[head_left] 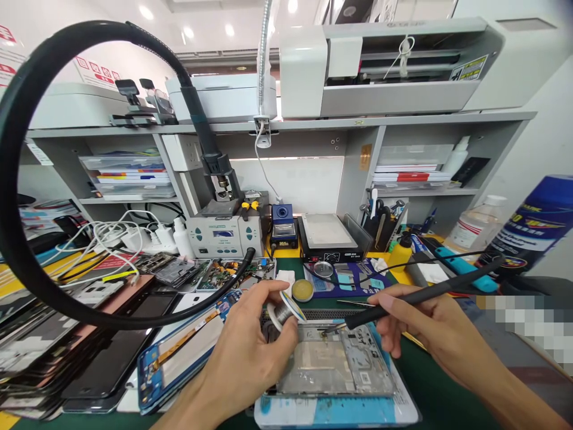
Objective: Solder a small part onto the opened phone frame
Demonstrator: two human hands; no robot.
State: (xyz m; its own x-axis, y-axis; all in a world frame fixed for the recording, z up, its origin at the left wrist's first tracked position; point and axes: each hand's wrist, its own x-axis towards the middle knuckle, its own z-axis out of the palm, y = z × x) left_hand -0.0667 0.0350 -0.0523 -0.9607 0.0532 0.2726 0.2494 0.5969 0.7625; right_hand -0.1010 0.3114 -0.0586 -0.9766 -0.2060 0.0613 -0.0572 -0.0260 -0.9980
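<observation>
A small white spool of solder wire [283, 312] is pinched between the thumb and fingers of my left hand [257, 343]. My right hand [418, 319] grips a black soldering iron [403, 298]. The iron's tip points left at the upper edge of a grey metal phone frame [320, 358]; whether it touches cannot be made out. Thin tweezers [353, 303] also stick out to the left from beside my right fingers. Under the phone frame lies a blue and white mat [358, 412]. A round tin of yellowish paste [303, 290] sits just behind the spool.
A thick black hose [9, 179] loops over the left side from the hot-air station [221, 236]. Phone parts [120, 346] are stacked at left. A heating plate [331, 236] stands behind. Bottles and a blue spray can [532, 224] stand at right. The iron's cable runs across behind my right hand.
</observation>
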